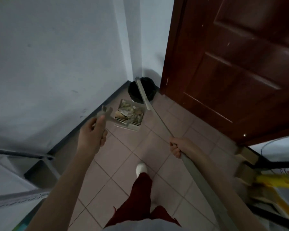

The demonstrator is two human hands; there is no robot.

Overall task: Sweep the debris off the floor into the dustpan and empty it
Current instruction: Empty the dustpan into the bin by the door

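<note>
the left hand had its fingers curled round the handle top of the dustpan, which sat just beyond them, heaped with debris. the sweeping looked done and the emptying was left: the black bin stood in the corner past the pan. the right hand gripped the broom tightly, its far end over the bin. the floor was pale tile, with a grey wall on the left and a brown door on the right.
</note>
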